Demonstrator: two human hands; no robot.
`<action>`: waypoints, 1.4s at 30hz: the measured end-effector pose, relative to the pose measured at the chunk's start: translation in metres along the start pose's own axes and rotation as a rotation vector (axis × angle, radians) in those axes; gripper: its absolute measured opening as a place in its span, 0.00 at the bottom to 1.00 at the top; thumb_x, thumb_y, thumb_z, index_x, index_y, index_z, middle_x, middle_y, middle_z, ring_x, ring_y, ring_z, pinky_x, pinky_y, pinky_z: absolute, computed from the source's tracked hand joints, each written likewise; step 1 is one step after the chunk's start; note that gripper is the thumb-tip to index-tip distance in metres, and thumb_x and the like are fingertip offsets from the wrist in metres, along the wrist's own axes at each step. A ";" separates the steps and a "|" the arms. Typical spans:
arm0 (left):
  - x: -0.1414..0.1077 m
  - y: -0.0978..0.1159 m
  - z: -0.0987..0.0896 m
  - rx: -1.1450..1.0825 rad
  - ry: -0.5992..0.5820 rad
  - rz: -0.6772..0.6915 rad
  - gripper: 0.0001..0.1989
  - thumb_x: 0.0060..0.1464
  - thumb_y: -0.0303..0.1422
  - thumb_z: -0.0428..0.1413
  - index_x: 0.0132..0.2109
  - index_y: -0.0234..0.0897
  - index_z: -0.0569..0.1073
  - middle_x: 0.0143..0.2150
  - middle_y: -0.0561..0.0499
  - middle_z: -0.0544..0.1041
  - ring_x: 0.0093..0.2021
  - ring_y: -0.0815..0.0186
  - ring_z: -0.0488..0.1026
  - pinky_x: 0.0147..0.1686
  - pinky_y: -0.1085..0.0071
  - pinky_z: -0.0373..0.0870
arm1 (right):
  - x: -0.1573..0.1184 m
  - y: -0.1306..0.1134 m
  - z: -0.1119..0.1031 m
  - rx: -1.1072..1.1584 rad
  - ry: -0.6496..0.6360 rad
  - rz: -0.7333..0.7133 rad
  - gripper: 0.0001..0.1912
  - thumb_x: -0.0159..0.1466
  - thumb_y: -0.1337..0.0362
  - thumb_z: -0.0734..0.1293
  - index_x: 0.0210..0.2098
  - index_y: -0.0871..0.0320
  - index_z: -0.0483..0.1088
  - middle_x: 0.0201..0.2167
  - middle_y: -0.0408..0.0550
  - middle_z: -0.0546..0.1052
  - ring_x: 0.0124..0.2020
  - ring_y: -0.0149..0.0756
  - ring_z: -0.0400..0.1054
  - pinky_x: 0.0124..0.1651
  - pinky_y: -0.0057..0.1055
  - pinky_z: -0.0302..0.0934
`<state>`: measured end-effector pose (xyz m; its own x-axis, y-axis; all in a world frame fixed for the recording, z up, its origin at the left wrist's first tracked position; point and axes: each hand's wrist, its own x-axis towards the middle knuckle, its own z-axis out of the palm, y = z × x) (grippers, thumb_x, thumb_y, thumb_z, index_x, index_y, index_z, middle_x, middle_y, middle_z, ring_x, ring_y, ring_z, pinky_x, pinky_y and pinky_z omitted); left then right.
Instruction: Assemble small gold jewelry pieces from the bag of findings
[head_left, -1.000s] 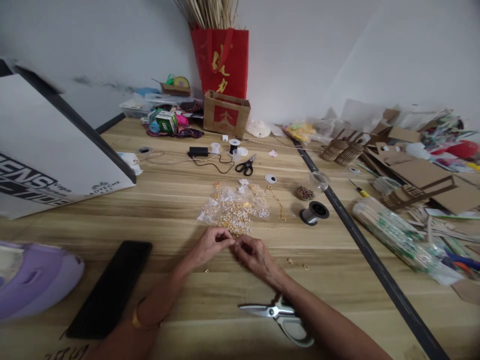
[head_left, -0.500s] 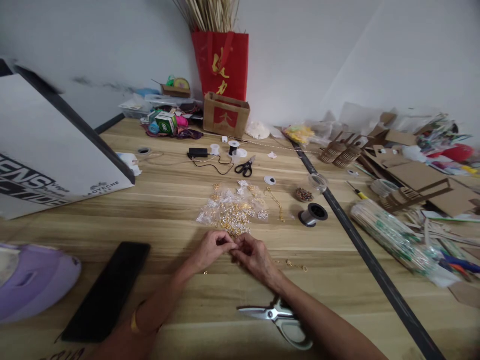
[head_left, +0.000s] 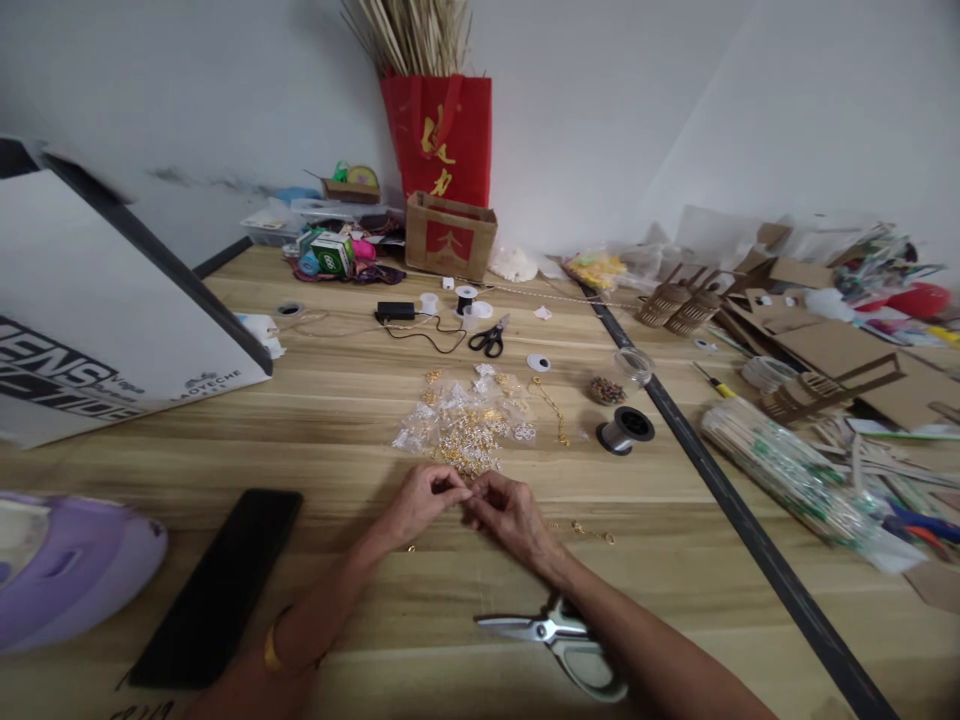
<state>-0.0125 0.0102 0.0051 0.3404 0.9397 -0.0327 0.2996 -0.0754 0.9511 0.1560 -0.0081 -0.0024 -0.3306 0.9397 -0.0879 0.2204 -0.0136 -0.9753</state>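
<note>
**Gold and clear pieces (head_left: pixel 466 442), heaped just beyond your pinched fingers**

Head view, hands:
- Your left hand (head_left: pixel 421 500): thumb and forefinger closed in a pinch; gold bracelet (head_left: pixel 272 645) at the wrist.
- Your right hand (head_left: pixel 511 512): thumb and forefinger likewise closed, tips meeting those of your left. Whatever sits between them is too small to tell.

Head view, near your hands:
- The gold and clear pieces: one loose heap on the wooden table (head_left: pixel 375 620), clear plastic bags (head_left: pixel 417 428) among and around them.
- Gold chain (head_left: pixel 553 408): right of the heap, laid out lengthwise.
- Short chain (head_left: pixel 594 532): gold, to the right of your right hand.
- Gold ring (head_left: pixel 411 548): tiny, on the wood near your left wrist.
- Large scissors (head_left: pixel 553 628): pale handles, blades pointing left, partly hidden by your right forearm.
- Flat black object (head_left: pixel 217 590): left of your left forearm, a lilac item (head_left: pixel 90 570) beyond it at the edge of your view.

Head view, farther out:
- Wire spool (head_left: pixel 616 432), with a tub of mixed beads (head_left: pixel 606 390) just behind it.
- Black-handled scissors (head_left: pixel 489 340), open slightly, near a black adapter (head_left: pixel 396 311) and its cord.
- Brown paper bag (head_left: pixel 450 240), standing before a red bag (head_left: pixel 457 130) that holds dry stalks (head_left: pixel 420 40).
- Bundle of sticks (head_left: pixel 795 480) in plastic, far right, near cut cardboard (head_left: pixel 832 350).
</note>
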 end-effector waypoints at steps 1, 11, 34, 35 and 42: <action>0.000 0.000 0.000 0.011 0.004 0.004 0.08 0.48 0.33 0.56 0.25 0.33 0.73 0.23 0.53 0.73 0.25 0.70 0.66 0.28 0.75 0.62 | 0.000 0.001 -0.001 -0.014 0.000 -0.008 0.15 0.60 0.53 0.64 0.30 0.61 0.66 0.19 0.43 0.73 0.19 0.27 0.65 0.23 0.22 0.58; 0.003 0.009 -0.003 0.104 -0.005 0.003 0.10 0.48 0.35 0.55 0.25 0.33 0.73 0.23 0.53 0.73 0.26 0.69 0.67 0.29 0.74 0.62 | -0.001 0.002 -0.005 -0.095 -0.002 -0.112 0.11 0.63 0.60 0.62 0.29 0.61 0.66 0.19 0.42 0.70 0.20 0.26 0.60 0.24 0.21 0.53; 0.050 -0.001 0.005 0.818 0.002 0.280 0.08 0.58 0.28 0.49 0.38 0.35 0.73 0.39 0.47 0.71 0.42 0.61 0.68 0.46 0.65 0.64 | -0.002 -0.006 -0.006 -0.152 -0.069 -0.254 0.06 0.58 0.71 0.60 0.26 0.60 0.66 0.22 0.41 0.67 0.24 0.27 0.59 0.30 0.22 0.55; 0.051 -0.002 0.005 0.829 0.002 0.289 0.08 0.58 0.28 0.49 0.38 0.35 0.73 0.38 0.47 0.71 0.41 0.61 0.68 0.45 0.65 0.64 | -0.002 -0.006 -0.006 -0.155 -0.066 -0.254 0.06 0.58 0.72 0.60 0.26 0.60 0.66 0.22 0.40 0.67 0.24 0.27 0.59 0.30 0.22 0.54; 0.053 0.005 0.001 0.850 0.008 0.277 0.11 0.58 0.26 0.47 0.36 0.35 0.74 0.35 0.47 0.70 0.37 0.62 0.69 0.39 0.67 0.66 | -0.001 -0.007 -0.007 -0.189 -0.064 -0.267 0.06 0.57 0.72 0.60 0.26 0.60 0.67 0.22 0.40 0.67 0.24 0.26 0.58 0.28 0.22 0.53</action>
<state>0.0079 0.0597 0.0079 0.4935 0.8531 0.1696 0.7681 -0.5189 0.3752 0.1614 -0.0067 0.0057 -0.4554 0.8780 0.1473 0.2830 0.2996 -0.9111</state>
